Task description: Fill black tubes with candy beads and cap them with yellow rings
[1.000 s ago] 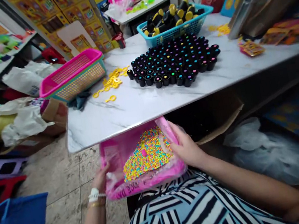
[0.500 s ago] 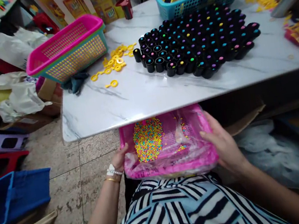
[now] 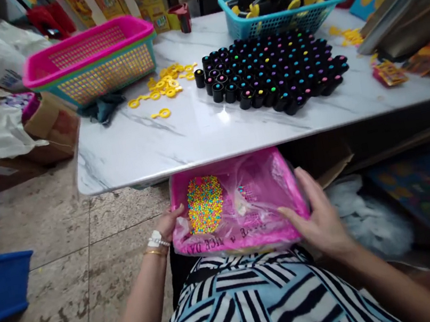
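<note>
Low against my lap, partly beneath the table's front edge, is a pink basket lined with a clear printed plastic bag. Small yellow, blue and pink beads lie heaped in its left part, and a few more rest near its middle. My left hand grips the left rim, thumb over the edge. On the right side my right hand is closed round the rim, its thumb inside over the plastic. Fingers under the basket are hidden.
On the marble-patterned table stand many black cups with coloured beads, yellow ring pieces, stacked pink and teal baskets and a blue basket of black-and-yellow parts. A blue bin sits on the floor at left.
The beads have gathered toward the basket's left, with fewer in the middle and right. The basket has tilted slightly, both hands still on its rim. The view has shifted a little.
</note>
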Motion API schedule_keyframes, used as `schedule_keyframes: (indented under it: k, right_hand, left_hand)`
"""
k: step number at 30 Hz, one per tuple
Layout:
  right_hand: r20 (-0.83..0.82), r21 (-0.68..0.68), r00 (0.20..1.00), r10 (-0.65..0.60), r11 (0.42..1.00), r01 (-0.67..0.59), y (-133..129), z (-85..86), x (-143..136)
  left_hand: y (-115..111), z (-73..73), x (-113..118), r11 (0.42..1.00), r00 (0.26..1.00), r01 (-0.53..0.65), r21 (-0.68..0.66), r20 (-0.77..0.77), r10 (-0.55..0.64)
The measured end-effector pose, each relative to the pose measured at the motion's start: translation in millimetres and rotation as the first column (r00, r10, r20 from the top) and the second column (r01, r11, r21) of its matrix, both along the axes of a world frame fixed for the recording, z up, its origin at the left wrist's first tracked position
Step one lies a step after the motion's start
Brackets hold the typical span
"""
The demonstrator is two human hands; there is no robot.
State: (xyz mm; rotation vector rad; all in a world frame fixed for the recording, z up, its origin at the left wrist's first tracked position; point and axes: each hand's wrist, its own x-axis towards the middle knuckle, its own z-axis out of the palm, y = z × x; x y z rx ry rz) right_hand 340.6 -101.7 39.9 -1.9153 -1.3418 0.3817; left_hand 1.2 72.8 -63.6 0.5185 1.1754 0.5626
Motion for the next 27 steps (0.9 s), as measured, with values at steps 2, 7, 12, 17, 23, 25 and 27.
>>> schedule_keyframes:
  k: [2,7,12,17,23,25,27]
  right_hand:
    - [0.258,0.074,0.964,0.067,0.993,-0.089,8.0,20.7,0.7]
    - [0.638,-0.418,0.58,0.506,0.86,-0.291,62.6,24.4,-25.7]
    - [0.561,-0.74,0.33,0.759,0.639,-0.209,91.6,8.2,-50.4]
    - [0.559,-0.736,0.433,0.707,0.663,-0.133,91.6,19.3,-77.6]
    - [0.417,-0.825,0.542,0.73,0.554,-0.111,96.2,8.7,-87.8]
    - [0.427,-0.769,0.63,0.648,0.627,-0.124,92.4,20.4,-76.4]
    - [0.414,-0.654,0.756,0.508,0.743,-0.141,85.2,34.9,-66.8]
  left_hand:
    - [-1.9,-3.1,2.9,1.0,1.0,-0.011,0.028,0.016,0.01]
    - [-4.3,-11.7,10.0,0.996,0.997,-0.05,0.068,0.057,0.046]
    - [-12.6,-12.7,12.3,0.99,0.989,-0.114,0.087,0.109,0.105]
    - [-20.2,-17.4,12.7,0.984,0.984,-0.158,0.088,0.096,0.149]
    - [-21.5,-18.2,9.2,0.99,0.998,-0.059,0.126,0.031,0.055]
    - [-21.6,-15.9,5.2,0.992,0.999,-0.031,0.122,0.015,0.03]
    - [-22.0,-13.2,1.3,0.994,1.0,-0.006,0.113,0.001,0.006]
